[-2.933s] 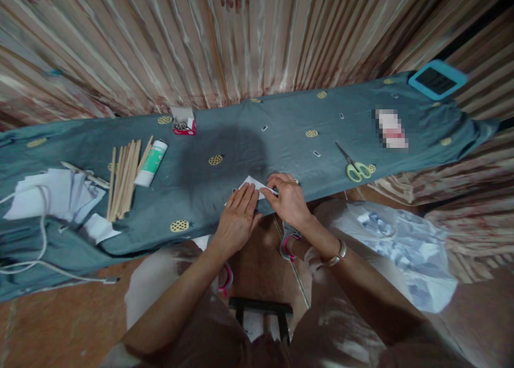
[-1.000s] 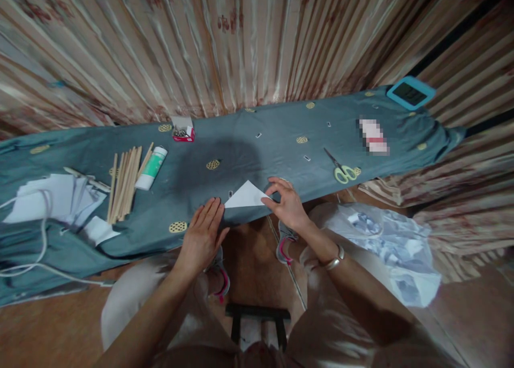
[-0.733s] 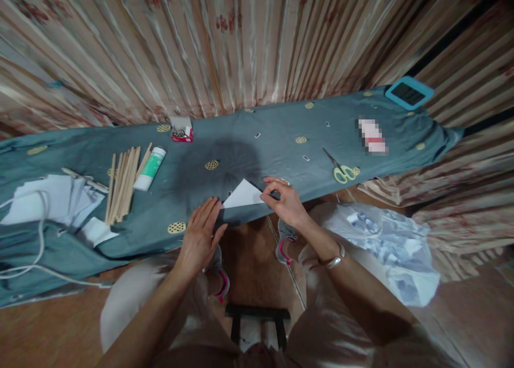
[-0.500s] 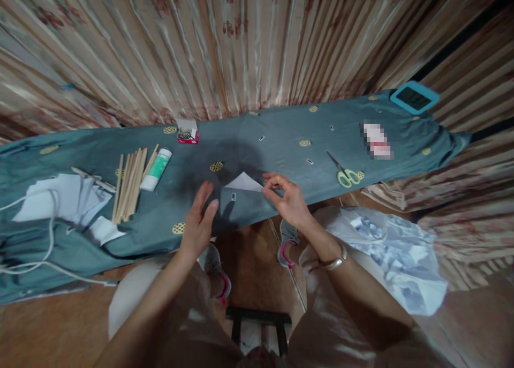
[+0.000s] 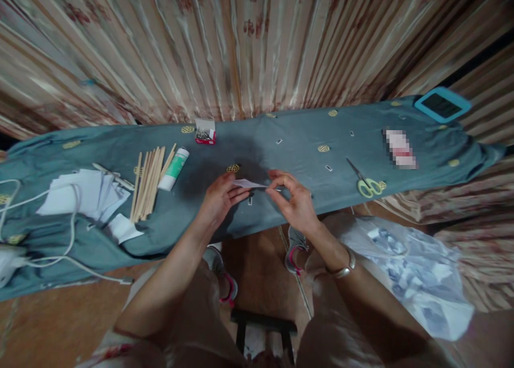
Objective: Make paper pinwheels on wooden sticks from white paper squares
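A small folded piece of white paper (image 5: 249, 184) is held just above the cloth-covered table (image 5: 297, 191), seen nearly edge-on. My right hand (image 5: 295, 202) pinches its right end between thumb and fingertips. At the other end, my left hand (image 5: 220, 201) has its fingers under and around the paper's left side; its thumb is partly hidden. Left of my hands lie a white and green glue tube (image 5: 174, 170) and a bundle of wooden sticks (image 5: 149, 183).
White paper sheets (image 5: 80, 194), a pen (image 5: 114, 176) and a white cable (image 5: 74, 234) lie at left. A red box of metal bits (image 5: 205, 133) stands behind. Scissors (image 5: 367, 185), a blue-framed device (image 5: 441, 105) and a plastic bag of paper scraps (image 5: 417, 271) are right.
My left hand has moved right and up from beside the paper and now takes its left end. The paper has tilted from a visible triangle to nearly edge-on. The view has shifted left.
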Demonstrator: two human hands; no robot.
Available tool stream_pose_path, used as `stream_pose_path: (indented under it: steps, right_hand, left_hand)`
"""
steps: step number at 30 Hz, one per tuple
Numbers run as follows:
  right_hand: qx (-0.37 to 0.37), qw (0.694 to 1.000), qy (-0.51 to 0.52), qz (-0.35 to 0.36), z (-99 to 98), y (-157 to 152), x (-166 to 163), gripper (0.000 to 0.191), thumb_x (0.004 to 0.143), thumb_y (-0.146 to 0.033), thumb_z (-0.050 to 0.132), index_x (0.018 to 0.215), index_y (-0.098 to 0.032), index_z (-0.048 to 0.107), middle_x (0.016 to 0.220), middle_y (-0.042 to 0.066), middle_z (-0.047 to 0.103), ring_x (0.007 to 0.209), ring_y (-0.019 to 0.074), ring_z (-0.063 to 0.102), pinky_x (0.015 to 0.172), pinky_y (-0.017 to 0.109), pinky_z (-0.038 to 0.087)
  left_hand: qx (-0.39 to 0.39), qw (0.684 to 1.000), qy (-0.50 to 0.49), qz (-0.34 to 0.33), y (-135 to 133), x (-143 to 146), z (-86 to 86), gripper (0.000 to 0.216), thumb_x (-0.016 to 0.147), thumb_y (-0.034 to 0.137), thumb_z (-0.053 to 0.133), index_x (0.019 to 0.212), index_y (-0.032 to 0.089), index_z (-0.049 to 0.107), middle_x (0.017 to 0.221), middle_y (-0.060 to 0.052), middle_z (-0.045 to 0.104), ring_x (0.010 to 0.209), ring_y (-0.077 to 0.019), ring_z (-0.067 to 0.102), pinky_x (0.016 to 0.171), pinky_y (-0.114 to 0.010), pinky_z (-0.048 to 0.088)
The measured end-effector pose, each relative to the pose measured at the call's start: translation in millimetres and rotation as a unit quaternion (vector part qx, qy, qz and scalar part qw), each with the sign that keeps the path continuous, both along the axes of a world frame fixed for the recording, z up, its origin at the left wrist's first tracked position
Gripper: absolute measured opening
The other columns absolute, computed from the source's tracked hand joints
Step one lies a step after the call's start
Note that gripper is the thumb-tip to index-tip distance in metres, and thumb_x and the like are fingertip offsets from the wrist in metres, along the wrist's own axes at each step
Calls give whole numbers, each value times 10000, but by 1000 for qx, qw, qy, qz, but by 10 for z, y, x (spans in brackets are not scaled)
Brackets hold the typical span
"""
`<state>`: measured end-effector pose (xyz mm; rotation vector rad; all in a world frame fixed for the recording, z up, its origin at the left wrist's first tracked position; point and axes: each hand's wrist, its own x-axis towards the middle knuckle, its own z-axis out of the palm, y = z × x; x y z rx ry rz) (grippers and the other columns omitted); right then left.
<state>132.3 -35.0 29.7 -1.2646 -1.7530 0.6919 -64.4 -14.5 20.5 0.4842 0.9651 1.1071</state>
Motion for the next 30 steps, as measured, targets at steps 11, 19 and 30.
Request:
stream_pose_path:
  steps: [11,19,30]
  right_hand:
    - [-93,990,108,8,-29,21,-158,260,810,-467,705,879,-230,624,1172,81,696,1017,215,672,920,367,506]
    - [-162,960,229,-4,-3,67,-169,400,719,-611,734,789,-226,652,804,12,716,739,169,646,741,307,519]
    - [-223,927,303,-2,62,46,52,433,597,-582,816,707,-187,676,635,-28,660,571,118,537,546,241,417]
  left_hand:
    - [3,999,-9,34,-67,19,22,429,699,311,829,1012,147,587,836,-59,745,757,-184,726,845,-403,582]
    - [40,998,11,43,-91,131,70,539,615,382,877,1034,163,617,863,-29,727,745,-175,713,778,-375,596]
    - [39,998,31,37,-265,279,225,459,501,296,909,872,119,705,820,-88,769,887,-280,737,884,-445,574]
